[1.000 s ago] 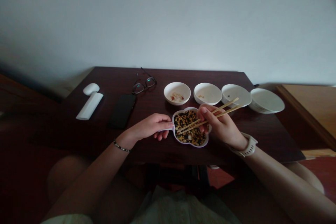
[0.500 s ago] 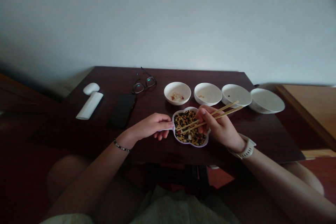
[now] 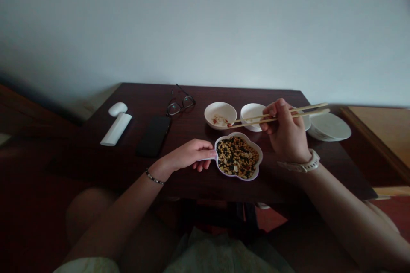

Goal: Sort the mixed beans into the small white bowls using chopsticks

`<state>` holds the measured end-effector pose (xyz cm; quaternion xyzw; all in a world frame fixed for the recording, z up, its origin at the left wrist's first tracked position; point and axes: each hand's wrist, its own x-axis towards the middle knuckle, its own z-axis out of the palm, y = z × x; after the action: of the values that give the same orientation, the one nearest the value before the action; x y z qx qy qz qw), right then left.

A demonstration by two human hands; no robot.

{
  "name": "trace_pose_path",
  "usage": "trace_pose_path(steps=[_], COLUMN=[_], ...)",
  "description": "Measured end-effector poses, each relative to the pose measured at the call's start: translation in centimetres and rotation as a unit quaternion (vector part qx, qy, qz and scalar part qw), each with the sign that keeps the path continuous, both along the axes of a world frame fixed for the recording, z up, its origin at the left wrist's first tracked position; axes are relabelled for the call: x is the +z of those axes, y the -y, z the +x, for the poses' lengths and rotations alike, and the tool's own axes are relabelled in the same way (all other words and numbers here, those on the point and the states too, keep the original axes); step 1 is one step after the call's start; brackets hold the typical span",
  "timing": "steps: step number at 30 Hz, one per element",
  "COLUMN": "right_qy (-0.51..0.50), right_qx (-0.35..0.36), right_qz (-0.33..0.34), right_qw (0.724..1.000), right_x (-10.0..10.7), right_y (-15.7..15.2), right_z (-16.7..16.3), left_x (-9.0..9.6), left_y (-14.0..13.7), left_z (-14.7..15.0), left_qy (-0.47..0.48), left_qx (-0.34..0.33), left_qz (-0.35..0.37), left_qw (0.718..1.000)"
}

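1. Wooden chopsticks [image 3: 310,106] are gripped in the right hand [image 3: 286,132], its fingers closed around them; their long axis runs almost level across the view, thin tips pointing left and dipping slightly toward the body
2. A small reddish piece [image 3: 229,125] shows at those tips, by the right, near edge of the leftmost white bowl [image 3: 221,109]; whether it is over the rim or just outside, I cannot tell
3. From the right hand, that bowl lies leftward, with the second bowl [image 3: 251,110] between, behind the chopsticks
4. The left hand [image 3: 188,153] is curled around the handle of the flower-shaped dish [image 3: 260,156], which holds mixed beans [image 3: 238,155] and rests on the surface [image 3: 187,126], nearer the body than the bowls
5. The chopstick tips are closer to the leftmost bowl than the left hand is
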<state>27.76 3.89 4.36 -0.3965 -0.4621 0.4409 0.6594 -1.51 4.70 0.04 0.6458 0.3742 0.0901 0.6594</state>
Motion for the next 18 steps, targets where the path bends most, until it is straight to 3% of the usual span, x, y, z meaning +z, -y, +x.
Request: trace_pose_path(steps=[4, 8, 14, 18], right_qy=[0.018, 0.045, 0.046, 0.078], right_qx=[-0.020, 0.001, 0.039, 0.126], right_qz=[0.022, -0.019, -0.061, -0.102], right_qw=[0.999, 0.999, 0.996, 0.984], right_x=[-1.0, -2.2, -1.7, -2.2], right_y=[-1.9, -2.3, 0.4, 2.4], right_z=[-0.2, -0.3, -0.2, -0.1], left_x=[0.1, 0.1, -0.1, 0.1], left_y=[0.1, 0.3, 0.3, 0.2], left_z=[0.0, -0.1, -0.1, 0.0], left_qy=[-0.005, 0.004, 0.006, -0.001], left_qx=[0.004, 0.006, 0.005, 0.007], left_qz=[0.003, 0.005, 0.003, 0.002], left_qw=[1.000, 1.000, 1.000, 1.000])
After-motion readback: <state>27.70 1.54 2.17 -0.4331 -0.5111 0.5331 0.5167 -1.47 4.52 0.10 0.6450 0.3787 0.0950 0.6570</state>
